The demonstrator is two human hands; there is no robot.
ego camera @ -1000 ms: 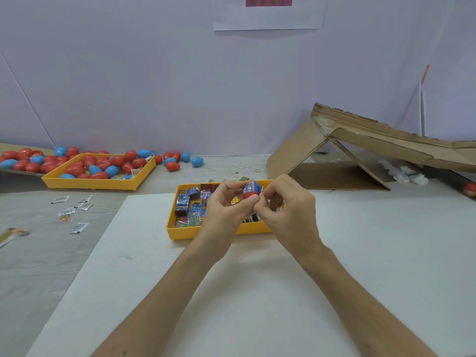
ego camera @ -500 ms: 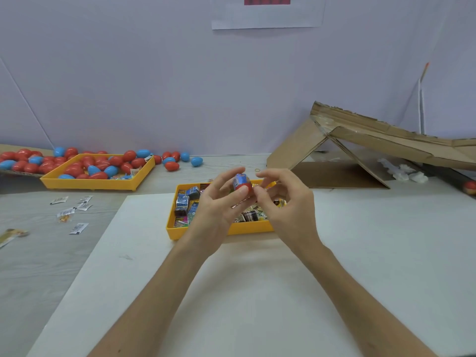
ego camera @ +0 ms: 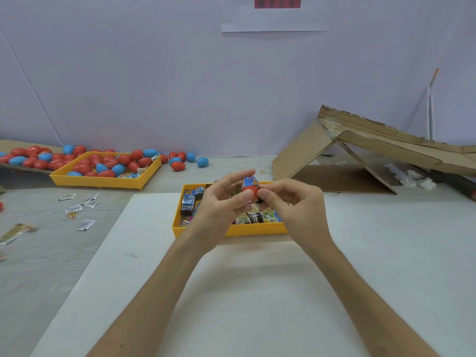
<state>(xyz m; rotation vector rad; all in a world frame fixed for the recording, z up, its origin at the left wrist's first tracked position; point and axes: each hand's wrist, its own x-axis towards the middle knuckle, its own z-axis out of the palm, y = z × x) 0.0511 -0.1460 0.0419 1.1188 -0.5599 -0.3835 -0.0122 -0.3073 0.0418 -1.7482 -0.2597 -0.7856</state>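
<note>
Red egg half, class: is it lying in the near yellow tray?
No, the left hand and right hand pinch the red egg half above the yellow tray.

We see through one wide-angle camera worn on the person's head, facing forward and down across the white board [ego camera: 231,305] toward the wall [ego camera: 154,86]. It sits close: both forearms enter at the bottom edge, and the left hand [ego camera: 219,212] and right hand [ego camera: 296,212] pinch a red egg half [ego camera: 252,189] mid-frame, over the near yellow tray [ego camera: 255,230]. The cardboard ramp [ego camera: 304,153] bounds our right.
</note>
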